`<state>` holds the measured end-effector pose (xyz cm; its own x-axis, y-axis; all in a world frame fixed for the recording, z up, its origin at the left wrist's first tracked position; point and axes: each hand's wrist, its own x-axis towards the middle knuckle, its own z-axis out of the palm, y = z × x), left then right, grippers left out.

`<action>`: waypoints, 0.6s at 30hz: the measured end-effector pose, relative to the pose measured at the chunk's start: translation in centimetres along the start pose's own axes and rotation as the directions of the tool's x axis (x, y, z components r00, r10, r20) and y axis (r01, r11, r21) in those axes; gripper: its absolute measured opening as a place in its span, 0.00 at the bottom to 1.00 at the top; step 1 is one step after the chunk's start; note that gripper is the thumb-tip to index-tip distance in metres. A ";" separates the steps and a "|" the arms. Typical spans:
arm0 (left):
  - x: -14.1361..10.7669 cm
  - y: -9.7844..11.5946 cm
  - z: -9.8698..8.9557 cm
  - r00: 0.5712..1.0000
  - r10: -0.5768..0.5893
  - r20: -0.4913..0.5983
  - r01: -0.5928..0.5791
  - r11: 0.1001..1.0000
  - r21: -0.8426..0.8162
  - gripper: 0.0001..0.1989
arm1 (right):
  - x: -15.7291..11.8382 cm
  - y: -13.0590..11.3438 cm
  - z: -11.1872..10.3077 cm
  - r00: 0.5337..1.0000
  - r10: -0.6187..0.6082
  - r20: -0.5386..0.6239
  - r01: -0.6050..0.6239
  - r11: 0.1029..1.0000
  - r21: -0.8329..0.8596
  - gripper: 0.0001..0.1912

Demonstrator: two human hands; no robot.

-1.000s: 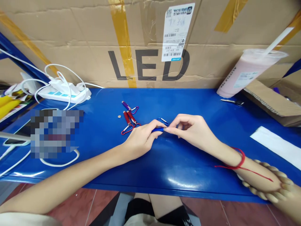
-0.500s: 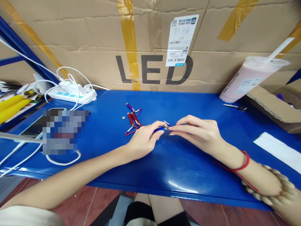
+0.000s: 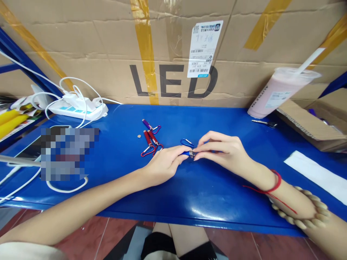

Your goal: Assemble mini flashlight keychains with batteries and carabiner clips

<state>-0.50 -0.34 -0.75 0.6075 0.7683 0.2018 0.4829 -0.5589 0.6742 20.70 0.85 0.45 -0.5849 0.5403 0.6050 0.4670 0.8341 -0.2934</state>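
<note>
My left hand (image 3: 164, 162) is closed around the body of a small blue keychain flashlight (image 3: 185, 153), most of it covered by the fingers. With thumb and fingertips, my right hand (image 3: 222, 146) pinches the silvery end of the same flashlight. A blue carabiner clip (image 3: 187, 143) shows just beyond the fingers; whether it is joined to the flashlight I cannot tell. Left of my hands lie two red keychain flashlights (image 3: 152, 137) with red clips and a purple one (image 3: 147, 125) behind them. A small round disc (image 3: 139, 136) lies beside these.
A tilted drink cup (image 3: 273, 94) with a straw stands at the back right, near a key (image 3: 264, 123) and an open cardboard box (image 3: 306, 124). White paper (image 3: 317, 177) lies at right. A power strip (image 3: 78, 108) with cables sits back left. A large carton (image 3: 108, 54) closes off the back.
Both hands stay together on the blue flashlight, turning it slightly. More of the blue carabiner shows behind the fingers. The whole view has shifted a little.
</note>
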 end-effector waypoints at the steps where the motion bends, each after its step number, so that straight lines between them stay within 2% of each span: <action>1: 0.0 -0.1 0.1 1.000 0.007 -0.002 -0.007 1.000 0.011 0.13 | 0.1 0.0 0.0 1.000 0.026 0.000 -0.026 0.998 0.051 0.07; 6: 0.0 -0.2 0.2 0.999 0.039 0.012 -0.039 0.998 0.055 0.12 | 0.3 -0.3 0.0 0.991 0.132 0.024 -0.134 0.975 0.176 0.07; 11: -0.1 0.2 -0.1 0.996 -0.045 0.076 0.042 0.998 0.045 0.09 | 0.2 -0.3 0.3 0.976 0.204 0.071 -0.215 0.953 0.215 0.07; 14: -0.3 0.3 -0.1 0.992 -0.074 0.100 0.073 0.997 0.013 0.07 | 0.1 -0.3 0.5 0.975 0.208 0.077 -0.220 0.949 0.226 0.08; 18: -0.5 0.1 -0.1 0.991 -0.042 0.125 0.040 0.999 0.013 0.04 | 0.0 -0.5 0.4 0.982 0.139 0.126 -0.158 0.977 0.146 0.09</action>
<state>-0.76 -0.76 -0.70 0.6609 0.7459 0.0831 0.5149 -0.5312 0.6728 20.24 0.46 0.30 -0.5931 0.6610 0.4598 0.4511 0.7458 -0.4902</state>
